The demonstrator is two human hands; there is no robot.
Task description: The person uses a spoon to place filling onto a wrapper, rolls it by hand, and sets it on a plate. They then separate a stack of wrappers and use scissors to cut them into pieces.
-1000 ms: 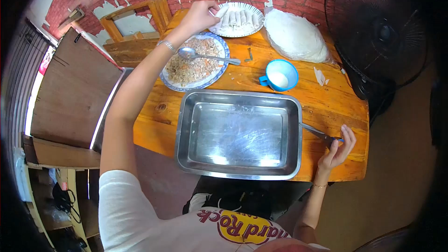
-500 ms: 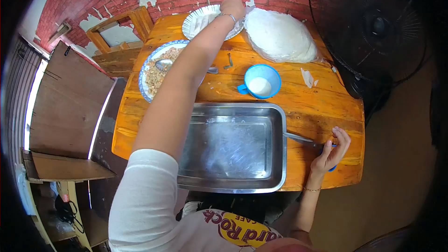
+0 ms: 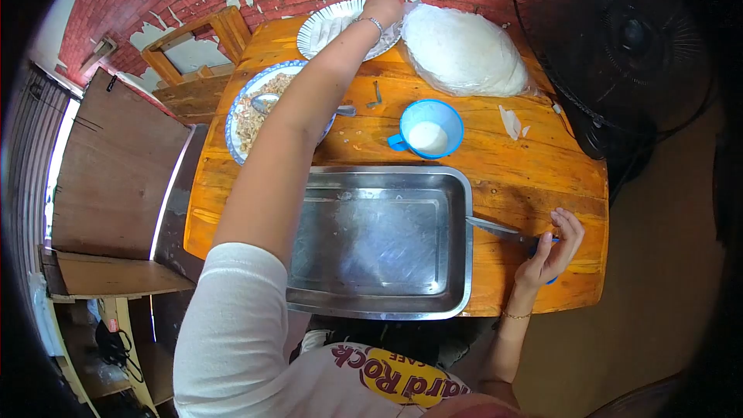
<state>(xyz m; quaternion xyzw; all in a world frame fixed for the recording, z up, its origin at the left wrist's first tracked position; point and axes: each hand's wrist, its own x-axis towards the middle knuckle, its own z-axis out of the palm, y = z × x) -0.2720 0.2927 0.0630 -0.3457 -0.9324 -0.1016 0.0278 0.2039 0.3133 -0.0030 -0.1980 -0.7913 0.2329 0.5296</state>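
My left hand is at the far right rim of a fluted white plate that holds several pale rolls. Its fingers look curled in, and whatever they hold is hidden. My right hand rests at the right side of the table, fingers loosely bent and apart from the thumb, with nothing in it. Partly under that hand lie scissors with blue and black handles, the blades against the metal tray's rim. My left forearm crosses above a blue-rimmed plate of chopped filling with a spoon.
An empty rectangular metal tray sits at the near edge of the wooden table. Behind it stand a blue cup with white contents and a plastic bag of white sheets. A black fan is at the right.
The whole view has shifted slightly, with table items a little higher in the picture. My left hand stays by the fluted plate, and my right hand stays over the scissors.
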